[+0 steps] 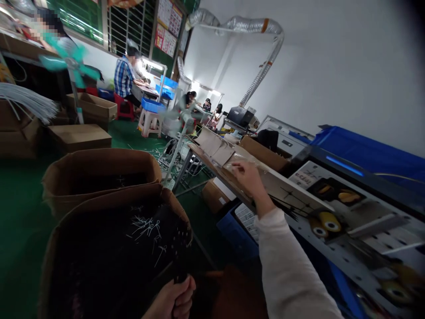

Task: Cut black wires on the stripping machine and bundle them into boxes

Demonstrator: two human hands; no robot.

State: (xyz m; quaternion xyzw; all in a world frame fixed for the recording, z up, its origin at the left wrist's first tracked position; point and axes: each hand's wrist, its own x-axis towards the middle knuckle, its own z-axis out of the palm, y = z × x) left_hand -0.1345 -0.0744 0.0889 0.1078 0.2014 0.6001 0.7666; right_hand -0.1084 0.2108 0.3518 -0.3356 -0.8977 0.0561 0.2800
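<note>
My left hand, at the bottom, is closed around a bundle of thin black wires with small pale tips. The bundle rises over the near edge of a large cardboard box. Dark contents fill that box, with several thin white wire ties scattered on top. Further right, my right hand reaches over the long workbench. Its fingers are curled together close to a grey-beige sheet; whether anything is between them I cannot make out.
Behind the near box stands another open carton. A machine with a blue light strip lines the right side. Under the bench sits a blue crate. Fans and litter occupy the floor ahead; people sit at tables beyond.
</note>
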